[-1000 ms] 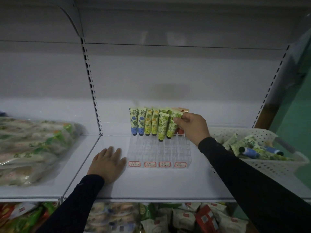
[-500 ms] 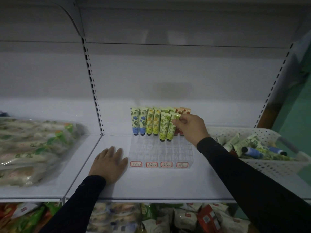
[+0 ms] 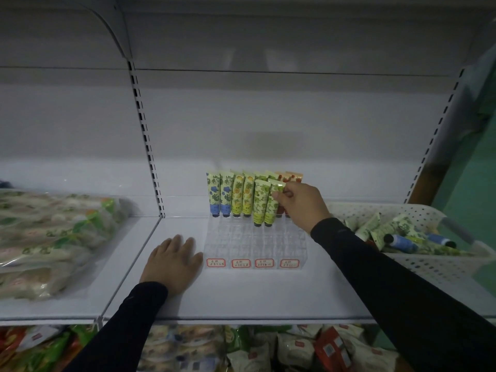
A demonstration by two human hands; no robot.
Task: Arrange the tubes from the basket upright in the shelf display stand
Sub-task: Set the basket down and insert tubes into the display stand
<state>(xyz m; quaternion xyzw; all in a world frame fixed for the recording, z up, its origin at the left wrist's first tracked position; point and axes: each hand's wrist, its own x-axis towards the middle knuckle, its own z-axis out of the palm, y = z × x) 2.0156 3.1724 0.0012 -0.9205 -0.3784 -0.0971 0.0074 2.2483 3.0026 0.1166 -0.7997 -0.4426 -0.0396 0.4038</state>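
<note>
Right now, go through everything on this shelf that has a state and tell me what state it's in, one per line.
Display stand: back row filled, second row started, front rows bare.
Green tube: upright in the second row, top pinched.
Right hand: grip on the green tube's top.
Left hand: flat on the shelf.
Basket: holds loose tubes lying down.
</note>
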